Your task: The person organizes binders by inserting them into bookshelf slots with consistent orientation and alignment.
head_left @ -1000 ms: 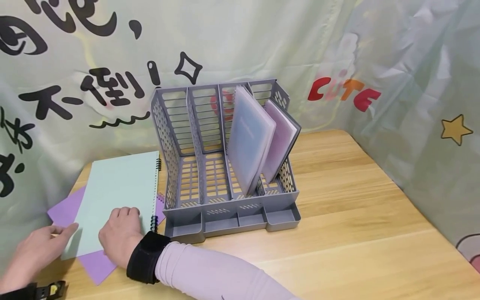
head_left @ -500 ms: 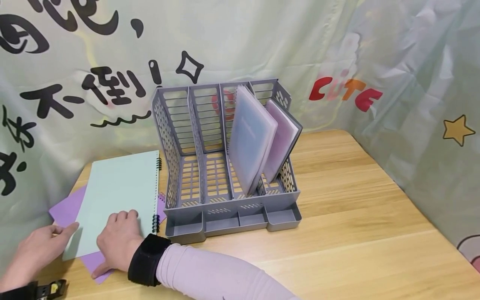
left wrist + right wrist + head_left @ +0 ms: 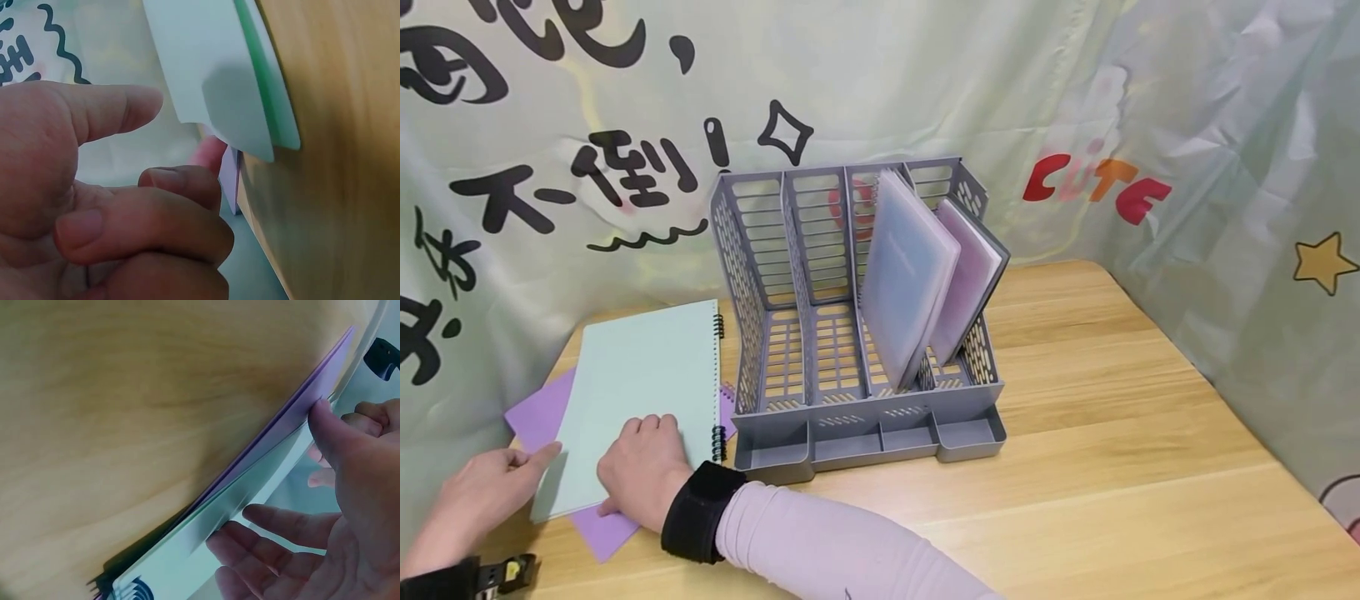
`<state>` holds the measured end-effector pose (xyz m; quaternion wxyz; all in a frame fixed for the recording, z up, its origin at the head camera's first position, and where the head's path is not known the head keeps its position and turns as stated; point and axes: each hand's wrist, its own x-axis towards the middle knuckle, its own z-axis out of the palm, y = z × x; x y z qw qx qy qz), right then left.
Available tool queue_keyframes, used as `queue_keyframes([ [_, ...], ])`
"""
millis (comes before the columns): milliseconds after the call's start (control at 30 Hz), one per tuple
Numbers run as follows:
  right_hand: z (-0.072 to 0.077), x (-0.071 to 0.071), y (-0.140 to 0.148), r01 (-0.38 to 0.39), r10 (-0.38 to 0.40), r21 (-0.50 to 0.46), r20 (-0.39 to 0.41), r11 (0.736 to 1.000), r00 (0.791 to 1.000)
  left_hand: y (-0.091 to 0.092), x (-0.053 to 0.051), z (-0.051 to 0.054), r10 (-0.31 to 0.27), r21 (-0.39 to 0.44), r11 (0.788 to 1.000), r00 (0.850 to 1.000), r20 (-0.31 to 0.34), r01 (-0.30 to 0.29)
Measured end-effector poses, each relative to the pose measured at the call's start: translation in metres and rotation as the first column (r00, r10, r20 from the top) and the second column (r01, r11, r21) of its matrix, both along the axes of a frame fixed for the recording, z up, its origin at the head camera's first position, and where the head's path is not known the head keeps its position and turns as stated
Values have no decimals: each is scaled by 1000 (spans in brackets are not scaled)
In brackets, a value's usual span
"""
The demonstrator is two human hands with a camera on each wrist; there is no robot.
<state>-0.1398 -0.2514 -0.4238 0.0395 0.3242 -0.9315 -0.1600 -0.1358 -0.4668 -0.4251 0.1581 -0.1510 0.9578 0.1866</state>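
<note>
A pale green spiral notebook (image 3: 647, 358) lies at the left of the table, on top of a purple notebook (image 3: 542, 410) set askew beneath it. My left hand (image 3: 484, 493) is at the green notebook's lower left corner. In the left wrist view its thumb is raised apart from the cover, the index fingertip is at the edge, and the other fingers are loosely curled; the corner layers stand slightly apart. My right hand (image 3: 643, 471) rests on the green cover near its lower edge. In the right wrist view its thumb (image 3: 322, 415) touches the purple notebook.
Right of the notebooks stands a grey file organizer (image 3: 865, 417) with slots and small front trays. A clear-covered bluish notebook (image 3: 906, 275) and a pink notebook (image 3: 962, 279) lean in its right slots. Behind the wooden table (image 3: 1097, 400) hangs a printed curtain (image 3: 880, 75).
The right thumb spreads out over the purple corner, then draws back toward the green notebook's edge. The left hand keeps its place. The head view shifts slightly.
</note>
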Motion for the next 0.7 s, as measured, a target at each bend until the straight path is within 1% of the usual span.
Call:
queue_keyframes([
  [133,0,0,-1,-39,39,19,-17,999,999,-2,-1,-3,25,18,1000,1000,7,-25],
  [267,0,0,-2,-88,89,39,-21,995,996,-1,0,-3,58,30,998,998,22,-59],
  [333,0,-1,-2,-105,106,51,-23,993,994,0,1,-2,72,31,997,997,19,-72],
  [400,1,-1,-2,-108,110,61,-25,992,994,1,2,-2,78,28,997,997,14,-78],
  [567,1,-1,-4,-87,88,58,-14,995,996,4,3,1,88,20,996,996,-4,-88],
  [700,2,0,-7,-81,79,79,23,994,997,6,4,3,84,15,996,996,-14,-84],
])
